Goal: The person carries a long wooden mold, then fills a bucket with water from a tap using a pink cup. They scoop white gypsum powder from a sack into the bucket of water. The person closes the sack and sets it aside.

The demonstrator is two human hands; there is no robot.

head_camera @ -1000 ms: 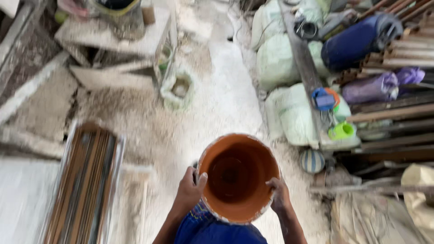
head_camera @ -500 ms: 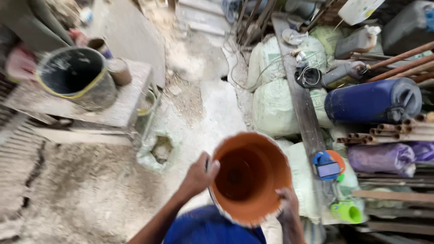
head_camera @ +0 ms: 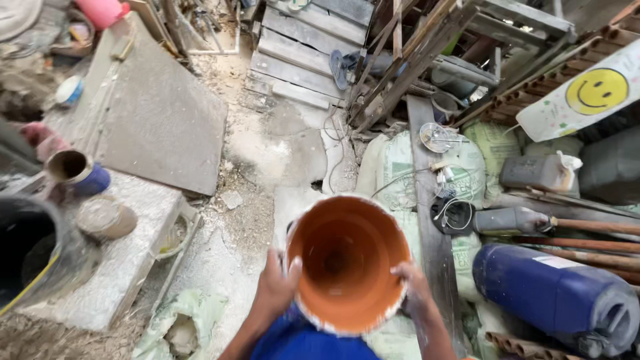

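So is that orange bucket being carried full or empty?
Empty. The orange bucket shows its bare inner walls and bottom, with only dusty smears. The left hand and right hand grip its rim.

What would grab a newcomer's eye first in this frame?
The orange bucket at bottom centre, gripped at its rim by the left hand and right hand. Next, the blue barrel lying at lower right, and the yellow smiley sign at upper right.

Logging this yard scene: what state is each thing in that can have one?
Orange bucket: upright, empty, held by the rim.
Left hand: grip on the bucket's left rim.
Right hand: grip on the right rim.
Blue drum: lying on its side.
Tin can: open on top.
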